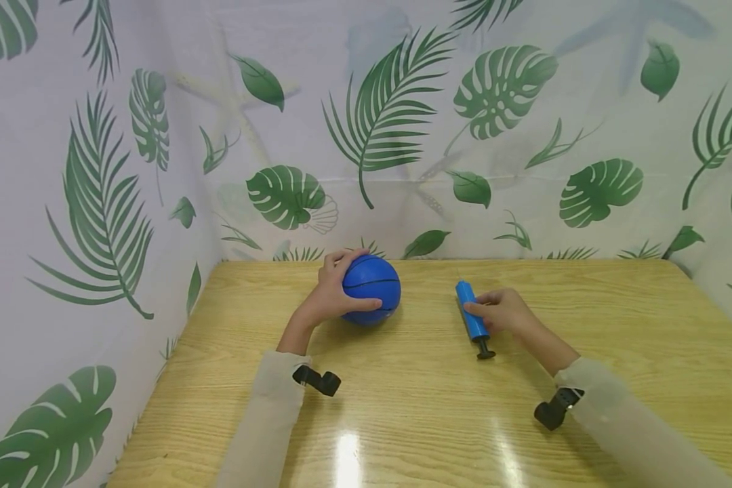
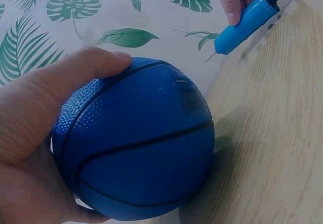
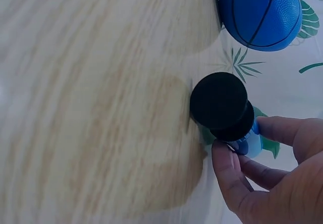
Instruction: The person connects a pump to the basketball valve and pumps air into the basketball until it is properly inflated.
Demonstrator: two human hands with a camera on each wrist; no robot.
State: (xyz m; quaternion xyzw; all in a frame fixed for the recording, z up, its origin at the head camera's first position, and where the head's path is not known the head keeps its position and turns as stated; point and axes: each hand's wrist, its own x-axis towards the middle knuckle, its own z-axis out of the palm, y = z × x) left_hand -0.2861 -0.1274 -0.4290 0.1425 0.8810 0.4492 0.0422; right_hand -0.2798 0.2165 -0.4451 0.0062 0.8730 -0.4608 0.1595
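Note:
A small blue basketball (image 1: 372, 281) with black seams is gripped from its left side by my left hand (image 1: 332, 291), thumb and fingers spread round it. In the left wrist view, the ball (image 2: 141, 138) looks pebbled and has a dark printed patch near its upper right. My right hand (image 1: 503, 313) holds a blue hand pump (image 1: 472, 313) by its barrel between thumb and fingers. A thin needle sticks out of the pump's far end, apart from the ball. The right wrist view shows the pump's round black handle (image 3: 219, 101) close up.
Both hands are over a wooden table (image 1: 402, 393) with glossy reflections near its front. A white cloth with green leaf prints (image 1: 396, 108) hangs behind the table and along its left side. Each wrist wears a black camera mount (image 1: 317, 379).

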